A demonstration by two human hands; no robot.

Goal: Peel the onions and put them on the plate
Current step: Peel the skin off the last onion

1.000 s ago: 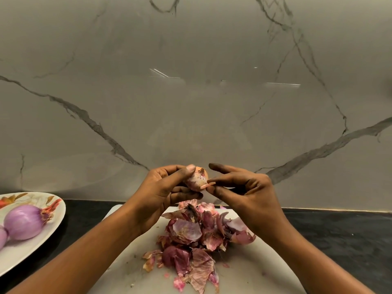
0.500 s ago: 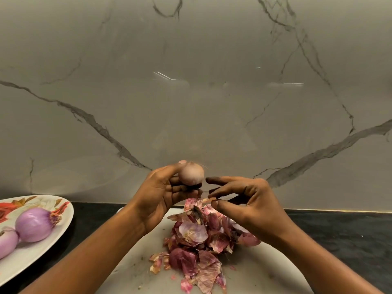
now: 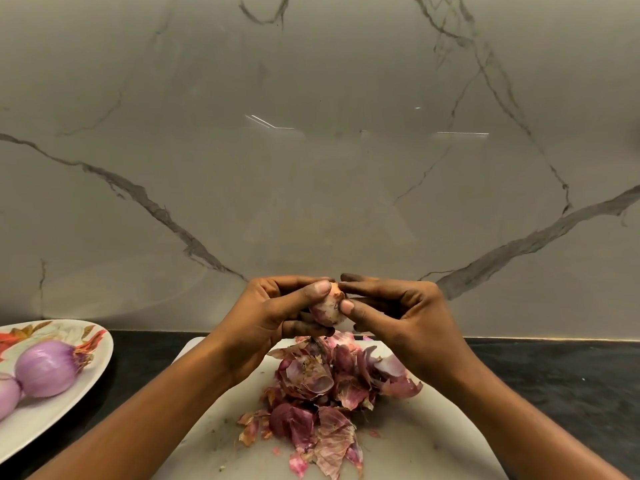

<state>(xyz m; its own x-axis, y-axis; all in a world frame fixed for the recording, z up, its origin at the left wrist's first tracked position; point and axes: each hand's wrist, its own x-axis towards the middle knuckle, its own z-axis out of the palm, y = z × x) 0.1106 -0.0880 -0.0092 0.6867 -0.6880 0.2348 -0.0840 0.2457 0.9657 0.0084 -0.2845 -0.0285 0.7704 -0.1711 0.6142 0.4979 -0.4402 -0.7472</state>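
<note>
**Small onion held in both hands over the peel pile**

Much of the small onion (image 3: 325,311) was hidden. The left hand (image 3: 270,318) wrapped it from the left, thumb across the top and fingers curled beneath, so only a pale pink patch with some papery skin showed between the two hands. The right hand (image 3: 403,315) met it from the right, thumb tip pressed on the bulb and forefinger laid over its top. Whether a strip of skin was caught in that pinch could not be made out. The hands were together, both gripping the onion, raised above the far edge of the white cutting board (image 3: 419,445).

On the board below lay a heap of purple and brown onion skins (image 3: 325,389), with loose flakes scattered toward the near edge. The board's near corners ran out of view.

At the far left, a white plate (image 3: 52,422) with an orange leaf pattern was cut off by the frame edge. A peeled onion (image 3: 45,368) lay on it, its root tuft pointing right. A second onion (image 3: 7,396) touched it on the left, mostly out of view.

Board and plate sat on a dark counter (image 3: 554,375). Behind rose a glossy grey marble wall (image 3: 311,168) with dark veins, showing faint streaks of reflected light.
</note>
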